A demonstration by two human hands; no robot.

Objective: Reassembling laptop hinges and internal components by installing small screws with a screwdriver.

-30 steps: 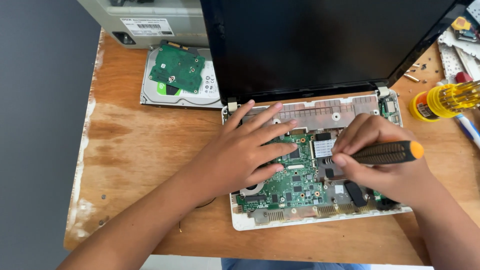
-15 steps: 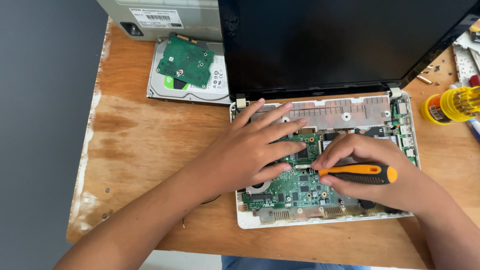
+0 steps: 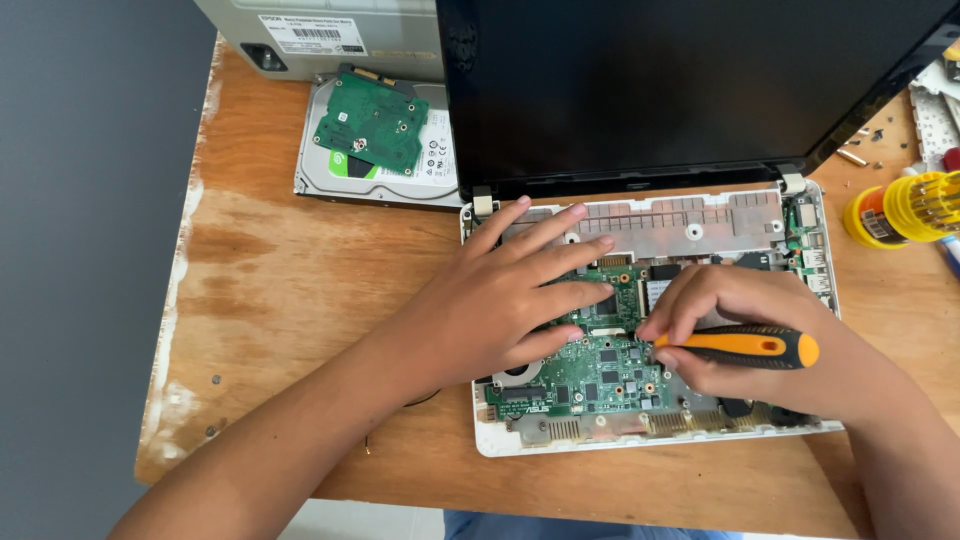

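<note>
One screwdriver (image 3: 745, 347) clenched in right hand (image 3: 745, 335); left hand (image 3: 490, 300) flat, released, on one motherboard (image 3: 600, 375).

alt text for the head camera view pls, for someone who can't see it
A person's right hand holds an orange-and-black screwdriver over the green circuit board of an opened white laptop, while the left hand lies flat on the board. A bare hard drive lies behind on the wooden table.

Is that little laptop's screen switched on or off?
It looks off: the laptop screen is plain black, and its base lies uncovered with the green circuit board showing.
</note>
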